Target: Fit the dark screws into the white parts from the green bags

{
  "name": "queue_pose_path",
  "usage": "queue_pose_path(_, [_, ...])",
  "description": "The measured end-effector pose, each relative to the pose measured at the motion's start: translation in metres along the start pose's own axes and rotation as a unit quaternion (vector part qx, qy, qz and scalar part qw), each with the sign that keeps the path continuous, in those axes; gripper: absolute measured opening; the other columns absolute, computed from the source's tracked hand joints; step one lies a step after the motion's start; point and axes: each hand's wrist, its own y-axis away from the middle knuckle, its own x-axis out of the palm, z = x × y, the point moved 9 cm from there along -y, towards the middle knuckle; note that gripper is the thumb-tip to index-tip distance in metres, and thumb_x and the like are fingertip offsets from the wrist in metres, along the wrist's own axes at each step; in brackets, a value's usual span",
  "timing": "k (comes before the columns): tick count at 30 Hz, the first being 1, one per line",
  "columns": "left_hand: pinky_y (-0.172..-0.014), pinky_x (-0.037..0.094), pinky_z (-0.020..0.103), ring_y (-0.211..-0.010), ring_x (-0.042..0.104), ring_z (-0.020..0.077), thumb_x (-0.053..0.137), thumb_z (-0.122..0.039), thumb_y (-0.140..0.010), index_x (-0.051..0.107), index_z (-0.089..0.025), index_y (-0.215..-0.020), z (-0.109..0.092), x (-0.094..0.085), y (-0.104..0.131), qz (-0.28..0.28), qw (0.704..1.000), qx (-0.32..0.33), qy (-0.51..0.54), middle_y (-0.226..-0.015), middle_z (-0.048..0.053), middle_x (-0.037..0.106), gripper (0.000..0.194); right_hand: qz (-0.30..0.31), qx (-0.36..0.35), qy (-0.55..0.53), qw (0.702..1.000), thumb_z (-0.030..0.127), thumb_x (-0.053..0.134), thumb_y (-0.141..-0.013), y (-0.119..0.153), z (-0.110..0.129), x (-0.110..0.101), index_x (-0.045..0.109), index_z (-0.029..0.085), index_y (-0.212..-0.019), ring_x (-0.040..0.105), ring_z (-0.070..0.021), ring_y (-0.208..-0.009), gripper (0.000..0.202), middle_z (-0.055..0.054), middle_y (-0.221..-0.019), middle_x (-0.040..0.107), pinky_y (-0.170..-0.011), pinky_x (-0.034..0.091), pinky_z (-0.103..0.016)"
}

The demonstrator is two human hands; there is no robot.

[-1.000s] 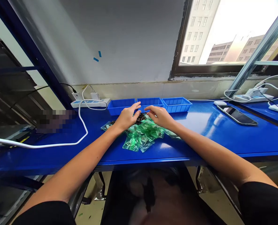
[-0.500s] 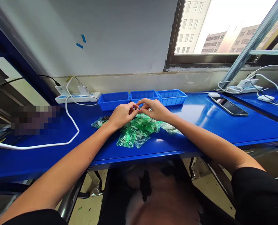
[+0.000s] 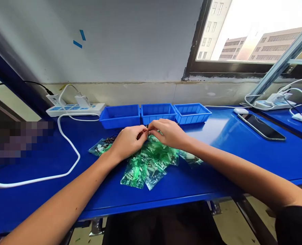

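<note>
Left hand (image 3: 127, 141): reaching in from the left, back upward; fingers bent inward, thumb and forefinger together, clamped at the tips on a small item (image 3: 149, 131)
Right hand (image 3: 168, 134): reaching in from the right, wrist arched; fingers curled downward, thumb and forefinger together at the same small item, almost touching the left fingertips
Small item: located between both sets of fingertips, just above the rear of the green bag pile (image 3: 160, 153); mostly covered, too small to identify
Hand count: two, both bare
Green bag pile: heaped on the table (image 3: 242, 156) below and in front of both hands; translucent, filled with small pale pieces; overlapping, exact bag count impossible to tell
Front bags: two distinguishable at the near edge of the pile, one left (image 3: 133, 175) and one right (image 3: 153, 175), flat and side by side
Side bags: one at the left end (image 3: 100, 147), one at the right end (image 3: 191, 157), the latter partly behind the right forearm
Blue bins: three, in one row behind the hands, left (image 3: 120, 120), middle (image 3: 146, 119) and right (image 3: 194, 119); middle one partly covered by the right hand
Power strips: two, left (image 3: 95, 109) and right (image 3: 260, 105), both with plugs and cables attached
Phone (image 3: 262, 126): one, lying flat, screen upward, right of the bins
Blue tape pieces: two, upper (image 3: 82, 35) and lower (image 3: 78, 44), fixed to the wall
</note>
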Motion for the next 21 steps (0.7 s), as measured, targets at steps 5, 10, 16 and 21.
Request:
queue_pose_path(5, [-0.059,0.038,0.023,-0.066,0.058,0.0146,0.041,-0.027,-0.087,0.063,-0.018,-0.079,-0.003,0.002,0.002,0.008,1.0,-0.004,0.018,-0.072,0.001,0.066,0.025,-0.065,-0.041,0.031,0.997,0.02,0.053,-0.089,0.01,0.007,-0.01,0.061,0.015,-0.091,0.059,-0.016,-0.076,0.01,-0.005,-0.082,0.067,-0.068,0.04,-0.028])
queue_pose_path(10, [-0.064,0.044,0.024,-0.074,0.062,0.0159,0.04,-0.026,-0.089,0.064,-0.019,-0.08,-0.004,0.007,0.004,0.039,0.999,0.007,0.026,-0.077,0.002,0.068,0.026,-0.082,-0.062,0.036,0.994,0.018,0.048,-0.091,0.017,0.013,-0.004,0.061,0.017,-0.089,0.058,-0.0144,-0.073,0.013,-0.003,-0.077,0.066,-0.065,0.039,-0.027])
queue_pose_path(16, [-0.067,0.048,0.026,-0.076,0.063,0.016,0.04,-0.027,-0.089,0.065,-0.02,-0.085,-0.001,0.006,0.007,0.048,0.998,-0.011,0.041,-0.082,0.002,0.069,0.026,-0.087,-0.061,-0.006,0.994,0.02,0.049,-0.091,0.019,0.009,-0.006,0.061,0.016,-0.089,0.057,-0.0147,-0.07,0.013,-0.004,-0.075,0.065,-0.064,0.041,-0.027])
queue_pose_path(21, [-0.067,0.05,0.026,-0.074,0.063,0.0152,0.041,-0.027,-0.09,0.065,-0.021,-0.086,0.0,0.006,0.011,0.047,0.998,-0.008,0.052,-0.08,0.001,0.068,0.025,-0.06,-0.066,0.019,0.996,0.023,0.049,-0.091,0.025,0.01,-0.012,0.061,0.017,-0.089,0.052,-0.0147,-0.064,0.013,-0.002,-0.069,0.061,-0.059,0.036,-0.028])
